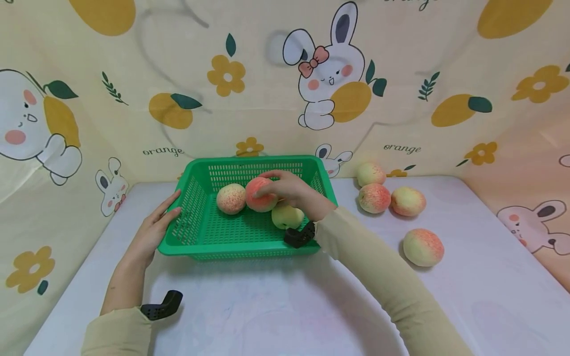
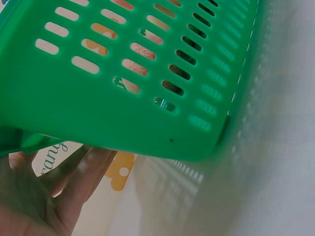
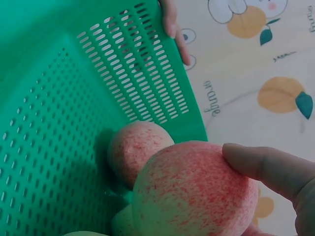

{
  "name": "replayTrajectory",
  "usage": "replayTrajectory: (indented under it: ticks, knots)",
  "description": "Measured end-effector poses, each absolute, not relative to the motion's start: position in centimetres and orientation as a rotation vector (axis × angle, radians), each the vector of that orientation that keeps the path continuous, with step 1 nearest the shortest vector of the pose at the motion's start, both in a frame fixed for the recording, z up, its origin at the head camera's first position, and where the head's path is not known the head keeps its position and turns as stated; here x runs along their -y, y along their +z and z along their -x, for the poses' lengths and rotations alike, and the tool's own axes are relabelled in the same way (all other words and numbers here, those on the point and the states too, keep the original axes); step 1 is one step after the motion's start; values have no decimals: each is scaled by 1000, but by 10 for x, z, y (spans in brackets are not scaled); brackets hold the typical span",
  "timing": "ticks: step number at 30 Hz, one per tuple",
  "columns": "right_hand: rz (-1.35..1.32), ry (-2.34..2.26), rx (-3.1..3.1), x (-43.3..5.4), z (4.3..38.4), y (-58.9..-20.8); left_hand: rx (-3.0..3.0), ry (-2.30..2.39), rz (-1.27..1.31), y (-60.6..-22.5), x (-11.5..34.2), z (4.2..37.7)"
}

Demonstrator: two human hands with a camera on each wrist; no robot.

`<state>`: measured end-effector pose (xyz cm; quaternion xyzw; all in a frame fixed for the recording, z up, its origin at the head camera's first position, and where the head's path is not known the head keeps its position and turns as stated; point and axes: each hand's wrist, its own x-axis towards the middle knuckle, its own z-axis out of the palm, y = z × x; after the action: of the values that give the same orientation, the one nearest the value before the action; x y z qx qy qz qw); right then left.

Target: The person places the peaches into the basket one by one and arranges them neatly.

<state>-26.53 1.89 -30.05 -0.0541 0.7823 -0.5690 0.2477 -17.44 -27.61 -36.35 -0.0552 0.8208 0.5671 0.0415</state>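
Observation:
A green plastic basket [image 1: 242, 249] with slotted walls sits on the table. Inside it, my right hand [image 1: 296, 190] grips a reddish peach [image 1: 256, 203], thumb on one side of the fruit in the right wrist view. To its left lies a pale peach [image 1: 231, 199] speckled with red. A yellowish peach [image 1: 287, 217] lies below the right hand, partly covered by it. My left hand [image 1: 153, 230] rests against the basket's left side with its fingers extended at the rim; the left wrist view shows those fingers [image 2: 86, 177] partly hidden by the basket.
Right of the basket, a pale peach [image 1: 370, 174], a red one [image 1: 374, 199] and a yellow-red one [image 1: 408, 201] sit close together. Another peach [image 1: 423, 247] lies nearer the front. Behind the table hangs a patterned cloth [image 1: 267, 118] with rabbits.

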Motion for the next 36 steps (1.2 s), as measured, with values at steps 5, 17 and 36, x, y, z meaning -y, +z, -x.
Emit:
replayTrajectory:
  ticks: [5,17,36]
  knots:
    - [148,-1497,-2130,-13,267,-301,-2515,1727,174,-362,276,174]
    - [144,-1371,-2176,3,267,-303,-2501,1755,184,-361,276,173]
    - [98,-1271,-2155,40,268,-304,-2512,1751,170,-360,276,173]
